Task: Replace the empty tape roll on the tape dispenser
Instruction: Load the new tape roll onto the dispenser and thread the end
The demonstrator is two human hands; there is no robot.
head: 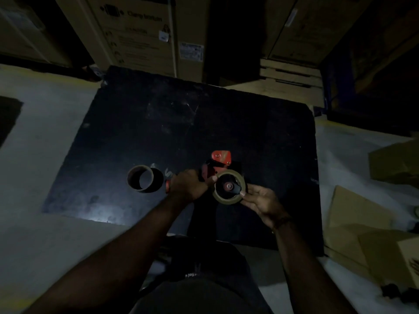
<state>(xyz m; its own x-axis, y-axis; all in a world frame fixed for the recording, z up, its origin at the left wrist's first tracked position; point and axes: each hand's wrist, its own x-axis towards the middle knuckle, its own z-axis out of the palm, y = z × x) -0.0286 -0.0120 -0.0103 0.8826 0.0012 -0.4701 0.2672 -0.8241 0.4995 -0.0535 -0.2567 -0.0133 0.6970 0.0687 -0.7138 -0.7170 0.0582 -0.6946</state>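
Left hand (188, 185) grips dispenser (218, 164) handle, steadying it. Right hand (260, 203) pinches new tape roll (229, 198), likely seating it on hub. Empty core (145, 181) beyond left hand, out of way on worktop (158, 123).

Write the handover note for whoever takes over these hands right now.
Left hand: grips the handle of the tape dispenser over the black table.
Right hand: fingertips hold the rim of the new tape roll, which sits around the hub.
The empty core lies on the table, left of the dispenser.
Done: old core off, new roll on the hub.
Left: press it home if needed, then thread the tape to the blade; no threading visible yet.
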